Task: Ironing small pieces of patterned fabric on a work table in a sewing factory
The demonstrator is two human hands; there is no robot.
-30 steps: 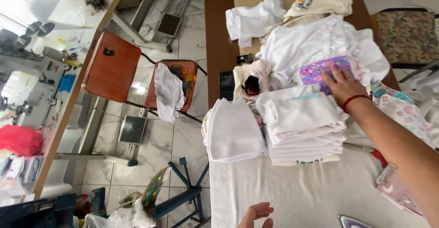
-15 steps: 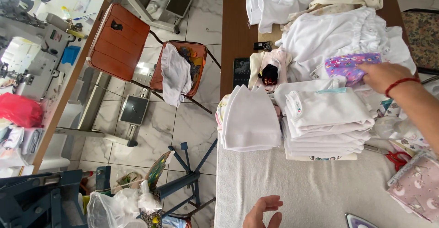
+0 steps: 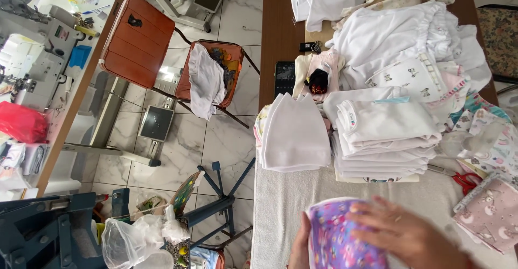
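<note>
1. A small purple patterned fabric garment (image 3: 339,236) lay on the pale towel-covered work surface (image 3: 280,204) at the bottom of the view.
2. The right hand (image 3: 404,234) rested flat on top of it, fingers (image 3: 372,211) spread and pressing the cloth down.
3. The left hand (image 3: 298,247) touched the garment's left edge; it was mostly cut off, so its grip could not be told.
4. Beyond the fingertips stood a stack of folded white clothes (image 3: 386,145), with a second folded white pile (image 3: 294,134) to its left.
5. The step looked like smoothing the garment for folding; next it would probably need even edges and a firm crease.
</note>
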